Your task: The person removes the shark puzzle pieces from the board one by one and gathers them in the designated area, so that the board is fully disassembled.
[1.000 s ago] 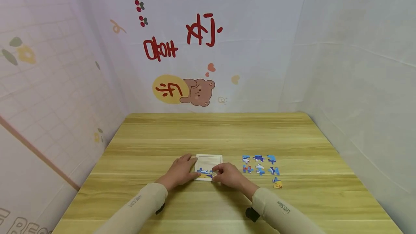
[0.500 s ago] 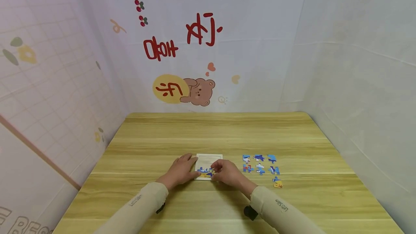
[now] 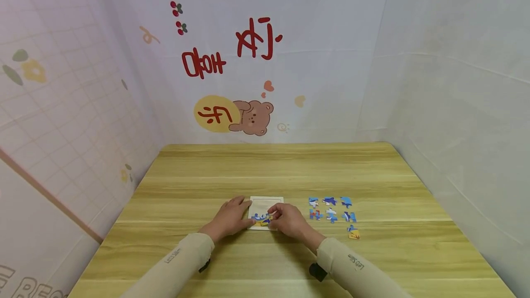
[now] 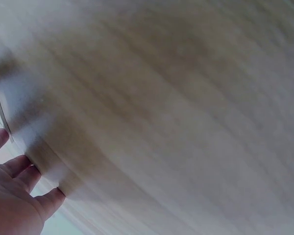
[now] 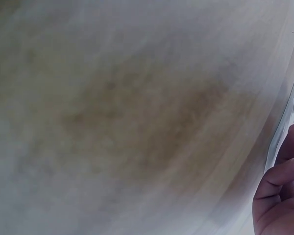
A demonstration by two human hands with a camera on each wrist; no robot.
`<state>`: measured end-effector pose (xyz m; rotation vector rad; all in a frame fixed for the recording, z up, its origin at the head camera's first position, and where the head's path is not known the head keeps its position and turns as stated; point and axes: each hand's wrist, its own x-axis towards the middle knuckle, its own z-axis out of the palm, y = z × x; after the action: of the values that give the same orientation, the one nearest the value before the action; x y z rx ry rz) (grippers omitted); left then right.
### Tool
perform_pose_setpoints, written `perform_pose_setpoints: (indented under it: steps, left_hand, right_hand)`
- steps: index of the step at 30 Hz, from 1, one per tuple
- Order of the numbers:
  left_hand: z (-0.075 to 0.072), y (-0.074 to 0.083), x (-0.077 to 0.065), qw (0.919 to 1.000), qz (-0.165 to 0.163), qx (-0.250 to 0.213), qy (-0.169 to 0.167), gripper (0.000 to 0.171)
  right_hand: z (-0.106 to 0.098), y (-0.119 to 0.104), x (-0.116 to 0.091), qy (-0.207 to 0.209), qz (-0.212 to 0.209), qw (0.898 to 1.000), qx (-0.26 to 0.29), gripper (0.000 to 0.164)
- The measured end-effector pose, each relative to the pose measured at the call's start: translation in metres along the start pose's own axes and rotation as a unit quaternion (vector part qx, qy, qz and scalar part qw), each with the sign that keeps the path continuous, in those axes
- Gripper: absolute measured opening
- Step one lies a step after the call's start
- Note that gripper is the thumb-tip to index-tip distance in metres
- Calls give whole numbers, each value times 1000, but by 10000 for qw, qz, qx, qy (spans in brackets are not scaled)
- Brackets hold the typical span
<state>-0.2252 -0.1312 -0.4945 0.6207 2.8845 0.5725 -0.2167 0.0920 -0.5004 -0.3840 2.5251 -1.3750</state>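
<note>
A small white puzzle frame (image 3: 267, 199) lies on the wooden table, with blue and yellow jigsaw pieces (image 3: 260, 219) along its near edge. My left hand (image 3: 231, 215) rests at the frame's left side, fingers spread and thumb on its lower left corner. In the left wrist view, the left fingertips (image 4: 53, 198) touch down beside the frame's edge. Over the frame's lower right corner, my right hand (image 3: 290, 220) pinches a jigsaw piece (image 3: 271, 217) mostly hidden by its fingers. The right wrist view shows the right hand (image 5: 281, 196) with curled fingers at the edge.
Right of the frame, several loose jigsaw pieces (image 3: 330, 215) lie in two rows. A blue and yellow piece (image 3: 354, 232) lies apart, nearer to me. The wooden table (image 3: 265, 164) meets a printed cloth backdrop (image 3: 331, 59) at its back and sides.
My right hand has shifted slightly left and away from me over the frame's lower right corner, its fingers still at the piece. The left hand and loose pieces stay put.
</note>
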Motion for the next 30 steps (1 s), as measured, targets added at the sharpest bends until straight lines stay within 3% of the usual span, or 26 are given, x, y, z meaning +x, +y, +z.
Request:
perform_pose_setpoints:
  steps: [8, 18, 25, 30]
  left_hand:
    - [-3, -1, -2, 9999, -48, -118, -23, 65]
    - [4, -3, 0, 9999, 80, -45, 60, 65]
    - [5, -1, 1, 9996, 222, -123, 89, 64]
    - [8, -6, 0, 9996, 195, 29, 180, 64]
  right_hand:
    - [-8, 4, -6, 14, -264, 9996, -28, 24]
    - [-30, 16, -28, 30, -316, 9994, 164, 26]
    - [-50, 29, -46, 212, -135, 9997, 79, 27]
    - [-61, 37, -56, 62, -201, 9992, 326, 29]
